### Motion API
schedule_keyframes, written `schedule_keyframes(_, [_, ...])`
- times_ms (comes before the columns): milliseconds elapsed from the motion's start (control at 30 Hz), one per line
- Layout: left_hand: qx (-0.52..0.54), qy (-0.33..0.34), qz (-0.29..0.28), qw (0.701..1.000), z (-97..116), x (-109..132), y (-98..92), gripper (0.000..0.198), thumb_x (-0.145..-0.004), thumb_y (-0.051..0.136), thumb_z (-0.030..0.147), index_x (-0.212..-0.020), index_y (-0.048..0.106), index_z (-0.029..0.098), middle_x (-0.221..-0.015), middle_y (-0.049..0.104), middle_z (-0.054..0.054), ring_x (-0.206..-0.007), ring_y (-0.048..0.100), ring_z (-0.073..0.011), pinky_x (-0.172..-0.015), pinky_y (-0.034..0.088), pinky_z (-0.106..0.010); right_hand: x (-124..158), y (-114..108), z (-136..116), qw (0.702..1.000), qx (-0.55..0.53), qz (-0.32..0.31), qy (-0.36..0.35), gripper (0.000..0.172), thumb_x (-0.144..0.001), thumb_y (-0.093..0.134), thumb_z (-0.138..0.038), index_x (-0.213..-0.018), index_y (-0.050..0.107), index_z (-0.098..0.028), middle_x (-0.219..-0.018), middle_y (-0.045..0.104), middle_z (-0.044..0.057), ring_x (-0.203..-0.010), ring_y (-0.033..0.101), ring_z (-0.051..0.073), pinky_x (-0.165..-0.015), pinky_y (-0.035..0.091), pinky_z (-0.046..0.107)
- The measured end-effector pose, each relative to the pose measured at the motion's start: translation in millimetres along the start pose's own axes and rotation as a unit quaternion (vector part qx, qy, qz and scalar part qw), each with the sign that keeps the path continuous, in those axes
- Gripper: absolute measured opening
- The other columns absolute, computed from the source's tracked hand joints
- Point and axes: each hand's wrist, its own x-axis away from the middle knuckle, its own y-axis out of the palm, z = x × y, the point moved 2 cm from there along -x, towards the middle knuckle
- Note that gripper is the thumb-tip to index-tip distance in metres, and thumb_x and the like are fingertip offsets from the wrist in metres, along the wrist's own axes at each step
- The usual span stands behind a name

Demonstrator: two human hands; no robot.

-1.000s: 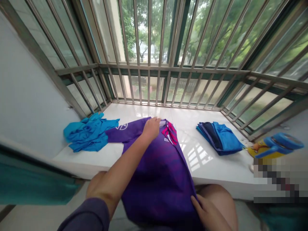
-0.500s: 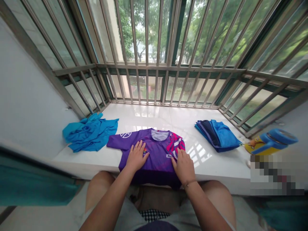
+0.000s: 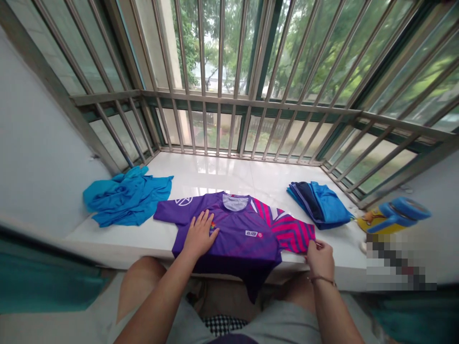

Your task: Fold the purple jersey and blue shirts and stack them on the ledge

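Note:
A purple T-shirt (image 3: 233,239) lies spread on the white window sill (image 3: 211,167), its collar pointing toward the window and its lower part hanging over the front edge. My left hand (image 3: 201,234) rests flat on the chest of the shirt, fingers stretched out, beside a small colourful emblem. At the right, my right hand (image 3: 321,258) pinches the cuff of the pink-striped sleeve (image 3: 294,232). That sleeve is stretched out sideways; the plain purple sleeve on the other side also lies extended.
Crumpled blue cloth (image 3: 129,198) lies on the left of the sill. Folded blue and navy clothes (image 3: 319,203) sit at the right, near a yellow and blue bottle (image 3: 392,215). Metal bars (image 3: 218,102) line the window behind. A blurred-out patch covers the far right.
My right hand has moved from the shirt's chest out to the right and taken hold of the striped sleeve, which is now unfolded sideways. My left hand stays on the chest.

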Motion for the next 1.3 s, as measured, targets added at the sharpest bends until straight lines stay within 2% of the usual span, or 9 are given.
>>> schedule_keyframes(133, [0.005,0.000,-0.003,1.000,0,-1,-0.5,0.066,-0.108,0.048,0.052,-0.168,0.047,0.023,-0.179,0.034,-0.012,-0.167,0.031,-0.0344,-0.135,0.025,-0.061,25,8,-17,0.979,0.070,0.026,-0.190,0.052,-0.099,0.046,-0.041,-0.134,0.063,-0.007,-0.131,0.069,0.027,-0.126,0.063,0.038,-0.112,0.048,0.051])
schedule_keyframes(233, [0.007,-0.002,0.000,1.000,0,-1,-0.3,0.066,-0.108,0.049,0.051,-0.168,0.048,0.024,-0.179,0.035,-0.012,-0.166,0.031,-0.0352,-0.135,0.025,-0.061,53,34,-54,0.931,0.132,-0.038,-0.338,0.051,-0.106,0.037,-0.034,-0.143,0.062,-0.009,-0.149,0.063,0.023,-0.145,0.052,0.035,-0.125,0.037,0.050])
schedule_keyframes(333, [0.003,0.000,0.000,1.000,0,0,0.9,0.066,-0.108,0.049,0.051,-0.168,0.048,0.023,-0.179,0.035,-0.013,-0.166,0.032,-0.0354,-0.134,0.026,-0.062,78,67,-88,0.896,0.186,-0.118,-0.384,0.058,-0.110,0.036,-0.036,-0.160,0.053,-0.013,-0.170,0.047,0.017,-0.162,0.035,0.032,-0.131,0.027,0.052])
schedule_keyframes(500, [-0.011,-0.001,-0.005,1.000,3,-4,-0.4,0.065,-0.107,0.051,0.049,-0.165,0.051,0.020,-0.177,0.038,-0.015,-0.163,0.037,-0.0358,-0.133,0.028,-0.062,79,103,-115,0.878,0.251,-0.230,-0.335,0.071,-0.112,0.032,-0.050,-0.174,0.033,-0.017,-0.183,0.023,0.011,-0.169,0.018,0.032,-0.134,0.018,0.061])
schedule_keyframes(667, [0.013,-0.023,0.019,0.999,-4,-27,-10.3,0.056,-0.112,0.038,0.039,-0.162,0.052,0.019,-0.166,0.055,-0.015,-0.154,0.052,-0.0290,-0.130,0.037,-0.051,46,107,-116,0.871,0.288,-0.250,-0.309,0.073,-0.112,0.025,-0.056,-0.177,0.026,-0.022,-0.185,0.015,0.005,-0.170,0.014,0.029,-0.134,0.015,0.063])
schedule_keyframes(933, [-0.030,-0.179,-0.024,0.983,-104,-51,-25.4,0.061,-0.112,0.035,0.048,-0.167,0.046,0.025,-0.180,0.033,-0.012,-0.166,0.030,-0.0348,-0.132,0.024,-0.067,27,111,-109,0.864,0.316,-0.243,-0.306,0.075,-0.111,0.022,-0.059,-0.178,0.022,-0.025,-0.185,0.012,0.002,-0.170,0.012,0.029,-0.134,0.015,0.062])
schedule_keyframes(1067, [-0.069,-0.222,0.003,0.973,-153,-45,-52.8,0.065,-0.105,0.051,0.057,-0.154,0.058,0.016,-0.163,0.055,-0.024,-0.151,0.050,-0.0410,-0.122,0.041,-0.060,25,112,-110,0.864,0.312,-0.243,-0.311,0.076,-0.111,0.021,-0.060,-0.178,0.022,-0.024,-0.185,0.012,0.002,-0.170,0.012,0.029,-0.134,0.015,0.063])
schedule_keyframes(1200, [-0.074,-0.204,-0.028,0.976,-167,-44,-78.3,0.043,-0.100,0.061,0.053,-0.112,0.076,0.014,-0.118,0.077,-0.024,-0.120,0.068,-0.0418,-0.099,0.054,-0.047,25,111,-111,0.864,0.308,-0.242,-0.315,0.076,-0.111,0.021,-0.060,-0.178,0.024,-0.022,-0.185,0.014,0.004,-0.170,0.013,0.030,-0.133,0.017,0.065])
schedule_keyframes(1300, [-0.056,-0.190,-0.047,0.979,-162,-55,-91.5,0.032,-0.100,0.063,0.046,-0.095,0.075,0.017,-0.109,0.079,-0.020,-0.110,0.071,-0.0368,-0.094,0.053,-0.041,25,110,-113,0.864,0.312,-0.240,-0.313,0.076,-0.111,0.023,-0.059,-0.177,0.025,-0.022,-0.185,0.015,0.003,-0.170,0.015,0.030,-0.133,0.019,0.065])
